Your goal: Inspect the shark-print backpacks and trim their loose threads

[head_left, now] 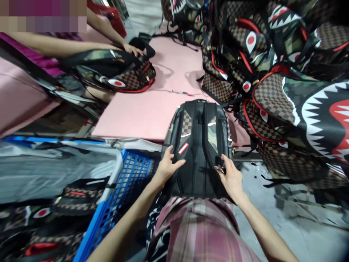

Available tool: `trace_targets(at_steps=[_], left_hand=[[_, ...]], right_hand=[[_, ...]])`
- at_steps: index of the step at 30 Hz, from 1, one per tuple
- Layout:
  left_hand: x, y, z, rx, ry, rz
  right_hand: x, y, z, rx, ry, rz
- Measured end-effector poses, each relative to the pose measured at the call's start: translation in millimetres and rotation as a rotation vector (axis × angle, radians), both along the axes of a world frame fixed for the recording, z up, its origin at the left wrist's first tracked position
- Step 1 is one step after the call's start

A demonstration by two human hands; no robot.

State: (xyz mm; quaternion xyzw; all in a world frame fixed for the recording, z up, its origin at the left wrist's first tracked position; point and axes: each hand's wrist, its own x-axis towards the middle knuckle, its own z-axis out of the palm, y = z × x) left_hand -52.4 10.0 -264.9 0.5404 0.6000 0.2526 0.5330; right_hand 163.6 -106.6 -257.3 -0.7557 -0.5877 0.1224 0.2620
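1. Backpack (200,145), black with checkered and camouflage panels, lies strap side up. Its top rests on the pink table (141,112) and its lower end hangs off the edge toward the person's plaid cloth (196,225).
2. The left hand (166,165) rests on the backpack's left side with its fingers (170,151) released and spread flat, gripping nothing.
3. A red and white tag (183,148) sits on the left strap just beside the left thumb tip, on its inner side.
4. The right hand (231,176) is at the lower end of the right strap. Its fingers (225,160) are clenched in a pinch on a small fitting (219,168); blur hides what the fitting is.
5. The padded back panel lies between the two sets of fingers, which are apart from each other.
6. Outward of the left fingers and lower stands a blue crate (122,189).
7. Outward of the right fingers and beyond them rises a pile of backpacks (286,91) with shark-mouth prints.
8. Well beyond the left fingers, across the table, a co-worker's hand (132,49) rests on a second backpack (120,74).
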Motion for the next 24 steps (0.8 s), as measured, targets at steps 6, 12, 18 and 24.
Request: trace_targets(at_steps=[6,12,18,24], left_hand=[[42,52,51.7,0.413,0.449,-0.121],[62,143,55.8,0.538,0.448,-0.061],[87,183,15.2,0.594,0.439,-0.039],[91,196,15.3,0.685,0.555,-0.057]], right_hand=[[34,79,22.7,-0.003,0.429,-0.126],[99,178,37.8,0.387,1.099,-0.172],[124,217,8.4,0.300,1.242,-0.251],[126,219,21.9,0.108,0.731,-0.249]])
